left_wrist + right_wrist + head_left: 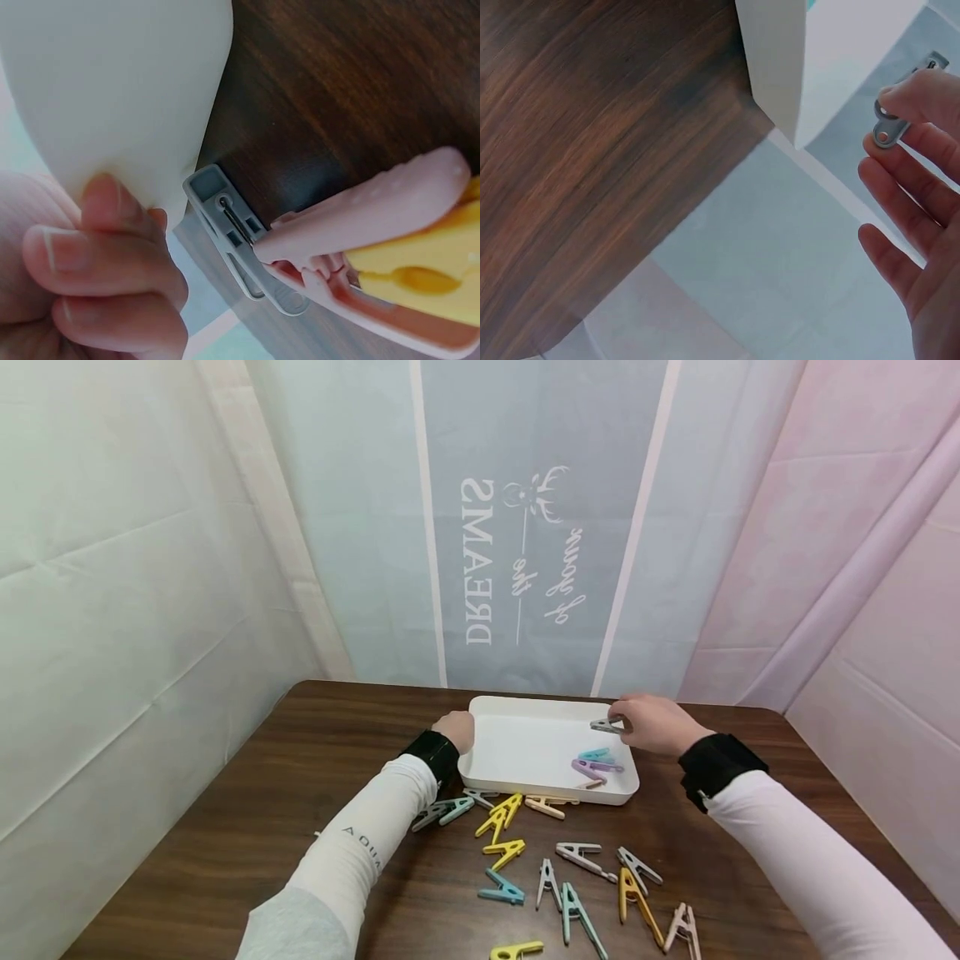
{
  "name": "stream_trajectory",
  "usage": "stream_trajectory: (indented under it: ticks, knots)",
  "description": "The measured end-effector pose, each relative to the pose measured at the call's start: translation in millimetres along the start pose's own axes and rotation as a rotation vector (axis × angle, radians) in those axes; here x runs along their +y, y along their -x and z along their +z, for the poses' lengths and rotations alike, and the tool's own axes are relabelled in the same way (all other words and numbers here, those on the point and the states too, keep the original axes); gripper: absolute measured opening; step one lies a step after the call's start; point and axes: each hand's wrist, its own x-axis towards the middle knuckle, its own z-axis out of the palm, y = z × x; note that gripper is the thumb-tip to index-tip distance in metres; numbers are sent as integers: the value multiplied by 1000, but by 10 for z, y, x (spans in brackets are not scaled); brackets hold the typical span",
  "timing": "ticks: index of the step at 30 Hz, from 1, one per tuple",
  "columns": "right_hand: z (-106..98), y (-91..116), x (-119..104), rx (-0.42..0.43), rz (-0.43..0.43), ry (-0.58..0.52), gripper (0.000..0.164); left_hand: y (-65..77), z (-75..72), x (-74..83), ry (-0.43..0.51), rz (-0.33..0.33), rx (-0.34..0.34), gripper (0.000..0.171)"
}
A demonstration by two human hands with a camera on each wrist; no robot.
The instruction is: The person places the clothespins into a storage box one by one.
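A white tray (525, 743) sits on the table, a blue clothespin (595, 754), a purple clothespin (592, 768) and a pinkish one (591, 784) lying near its right end. At the tray's left side, my left hand (456, 731) grips the rim; in the left wrist view the curled fingers (112, 259) press against the white wall. Above the tray's right side, my right hand (654, 723) pinches a grey clothespin (891, 124) between thumb and forefinger, the other fingers spread. The clothespin is held clear of the tray floor.
Several loose clothespins are scattered on the brown table in front of the tray, among them a yellow one (505, 853), a teal one (579, 917) and an orange one (637, 906). A grey printed curtain (540, 527) hangs behind the table.
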Motion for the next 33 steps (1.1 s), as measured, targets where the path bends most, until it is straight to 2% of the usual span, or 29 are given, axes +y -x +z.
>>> stream_trajectory:
  ticks: [6,12,18,33]
  knots:
    - [128,-201,-11,-116,-11,60,16,-7,14,3,-8,-1,17,24]
    - [243,-329,-25,-202,-10,90,12,8,29,10,-17,-12,3,24]
    - [336,-357,2,-207,-18,108,11,14,-5,47,-21,-43,-9,23]
    - [435,-361,28,-185,6,145,12,-9,20,29,-44,-22,0,23]
